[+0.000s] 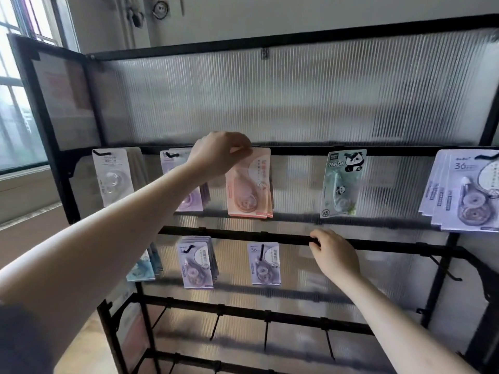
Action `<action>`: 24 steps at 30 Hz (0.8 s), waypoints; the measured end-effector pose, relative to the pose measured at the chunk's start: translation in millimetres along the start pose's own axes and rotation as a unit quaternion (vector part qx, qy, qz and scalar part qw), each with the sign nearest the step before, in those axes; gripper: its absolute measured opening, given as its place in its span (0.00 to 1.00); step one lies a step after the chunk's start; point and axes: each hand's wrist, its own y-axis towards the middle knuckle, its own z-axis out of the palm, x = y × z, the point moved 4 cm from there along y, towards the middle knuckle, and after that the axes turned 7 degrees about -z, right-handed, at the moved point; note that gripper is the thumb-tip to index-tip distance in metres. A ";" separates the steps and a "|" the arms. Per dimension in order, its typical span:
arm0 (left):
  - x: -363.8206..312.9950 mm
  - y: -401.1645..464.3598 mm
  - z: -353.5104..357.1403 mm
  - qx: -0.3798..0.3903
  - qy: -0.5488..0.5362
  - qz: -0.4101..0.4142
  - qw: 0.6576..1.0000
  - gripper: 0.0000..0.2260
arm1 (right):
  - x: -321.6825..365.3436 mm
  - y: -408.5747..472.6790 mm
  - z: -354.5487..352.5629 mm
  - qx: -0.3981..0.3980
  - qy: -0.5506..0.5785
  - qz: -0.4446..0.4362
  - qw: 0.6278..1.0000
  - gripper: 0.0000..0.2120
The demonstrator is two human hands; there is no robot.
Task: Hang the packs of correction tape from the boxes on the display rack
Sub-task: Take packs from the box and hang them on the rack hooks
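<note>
My left hand point(218, 152) pinches the top edge of a pink correction tape pack point(249, 184) at the upper rail of the black display rack point(297, 151); more pink packs hang behind it. My right hand point(333, 255) grips the middle rail point(391, 245) with curled fingers and holds no pack. Other packs hang along the upper rail: a white one point(112, 176), purple ones point(189, 201) partly hidden by my left forearm, a green panda pack point(341, 184), and a stack of lilac packs point(467, 190). No box is in view.
On the middle rail hang blue packs point(143, 268), a lilac stack point(195, 263) and a single lilac pack point(263, 263). Bare hooks point(216, 325) stick out from the lower rail. A ribbed translucent panel point(270, 98) backs the rack. A window point(16, 103) is at left.
</note>
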 end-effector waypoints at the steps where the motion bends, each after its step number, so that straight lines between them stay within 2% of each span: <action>1: -1.1 2.5 2.3 0.002 0.004 0.001 1.000 0.11 | -2.2 -0.8 1.8 0.003 -0.002 0.005 1.000 0.12; 9: 7.6 8.3 25.3 0.019 0.003 0.012 1.000 0.09 | -11.7 0.2 10.3 0.014 0.001 0.010 1.000 0.13; 14: 12.6 6.5 19.7 -0.010 -0.055 0.020 0.998 0.09 | -12.9 2.6 13.5 0.016 -0.003 0.007 1.000 0.13; 24: 21.5 22.5 21.6 0.032 -0.127 -0.054 0.990 0.09 | -12.4 8.9 23.3 0.041 -0.003 0.000 0.999 0.14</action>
